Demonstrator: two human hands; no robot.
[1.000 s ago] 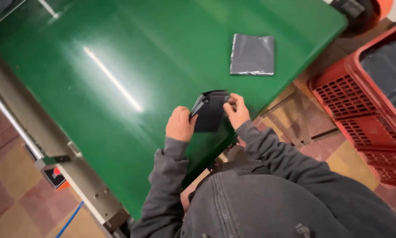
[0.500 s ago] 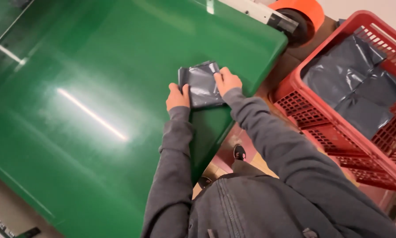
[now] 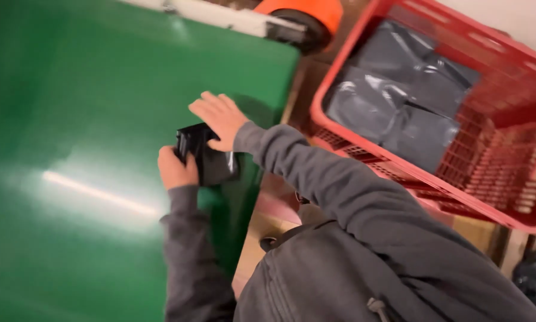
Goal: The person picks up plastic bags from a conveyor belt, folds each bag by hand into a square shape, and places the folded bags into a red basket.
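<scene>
- A view from above looks down on a person in a grey hooded top who leans over a glossy green bench (image 3: 101, 89)
- A small black plastic bag (image 3: 211, 158) sits at the near edge of the bench, close to its right-hand corner, and appears partly lifted off the surface
- The left hand (image 3: 175, 170) is curled around the bag's left edge, its grip closed on the bag with the fingers wrapped round the side
- The right hand (image 3: 220, 118) lies flat on the top of the bag, fingers spread and stretched out; its grip is wide, pressing rather than clasping
- Both grey sleeves reach forward from the bottom of the picture, the right one crossing in from the lower right
- A bright streak of reflected light runs across the bench to the left of the hands
- To the right of the bench, well apart from the hands, stands a red plastic crate (image 3: 518, 197) with a mesh wall
- Inside the crate lie several dark grey plastic parcels (image 3: 399, 101), stacked loosely and overlapping one another
- At the far end of the bench, a white bar (image 3: 220, 15) runs along its edge, and just beside it sits an orange round part (image 3: 306, 12)
- The picture is slightly blurred, so fine detail on the bag cannot be made out
</scene>
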